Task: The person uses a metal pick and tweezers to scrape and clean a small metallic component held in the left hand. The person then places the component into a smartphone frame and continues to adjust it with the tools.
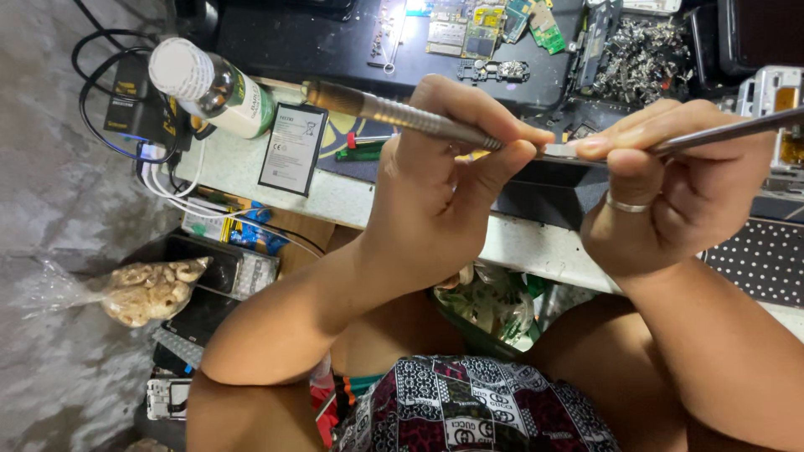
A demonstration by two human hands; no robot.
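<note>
A: A cluttered repair counter (352, 197) — green circuit boards (490, 25) at the far edge, a heap of metal scraps (641, 59) to the right, a flat battery (293, 148) and a white-capped bottle (213, 84) to the left, cables (172, 180) trailing off the corner.

B: And the hands?

A: Both raised over the lap, nearly touching. The left hand (435, 192) has its fingers (502, 142) closed round a metal screwdriver (394, 110), the handle slanting up and left. The right hand (678, 184), ring on one finger, pinches a thin metal pry tool (729, 131) that runs out to the right.

B: Where do the tools meet?

A: At a small pale part (559, 151) between the fingertips, above a dark device (544, 197) at the counter's edge. Whether the part is gripped or only steadied, I cannot tell.

B: So which step?

A: I judge fine work at the tip — seating or freeing something tiny. The next move calls for steady hands, light pressure and the driver kept in line, or the bit slips.

B: Anything below?

A: A bag of snacks (146, 293) on the floor, and old phones (218, 276) stacked beside it.
</note>
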